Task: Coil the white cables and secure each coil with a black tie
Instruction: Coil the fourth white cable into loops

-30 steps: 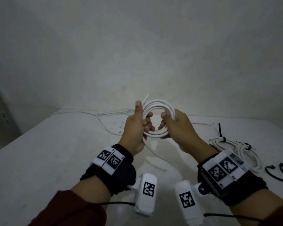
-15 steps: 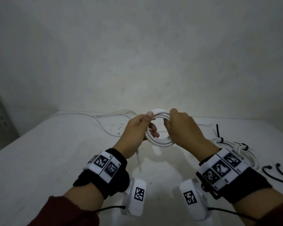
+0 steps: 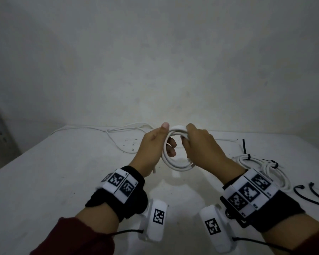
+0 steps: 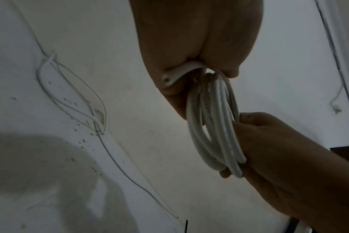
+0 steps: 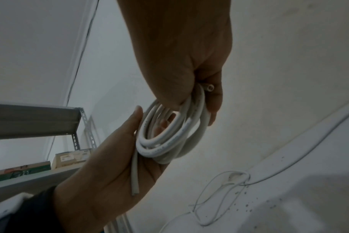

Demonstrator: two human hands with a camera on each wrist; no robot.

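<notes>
A white cable coil (image 3: 175, 163) of several loops hangs between my hands above the table (image 3: 44, 181). My left hand (image 3: 155, 144) grips its left side, thumb along the top, fingers through the ring. My right hand (image 3: 195, 142) grips its right side, fingers curled over the loops. In the left wrist view the coil (image 4: 213, 126) runs from my left hand (image 4: 189, 63) to my right hand (image 4: 269, 149). The right wrist view shows the coil (image 5: 169, 129), a cut cable end (image 5: 134, 178) lying along my left palm, and another end (image 5: 210, 87) under my right hand (image 5: 181, 63).
Two tied white coils (image 3: 261, 166) with black ties lie at the right. Loose black ties (image 3: 313, 196) lie near the right edge. Thin white cables (image 3: 107, 131) trail along the table's back. A metal shelf (image 5: 40, 119) with boxes stands to the left.
The coil has tipped from upright toward flat and come lower. My right hand has shifted over the coil's top right. A loose cable tail that hung below is now drawn up by my left palm.
</notes>
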